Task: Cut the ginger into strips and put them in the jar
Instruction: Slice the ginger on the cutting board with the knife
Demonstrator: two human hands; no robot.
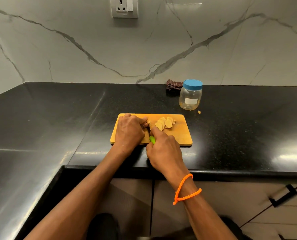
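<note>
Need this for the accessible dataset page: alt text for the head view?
A person cuts ginger on a wooden cutting board on a black countertop: left hand holds a ginger piece, right hand grips a green-handled knife. Cut ginger slices lie beside; a blue-lidded jar stands behind, closed.

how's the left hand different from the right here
The left hand pins a piece of ginger to the board; the right hand grips the green-handled knife. Only the right wrist wears an orange bracelet. Both are curled, over the board.
</note>
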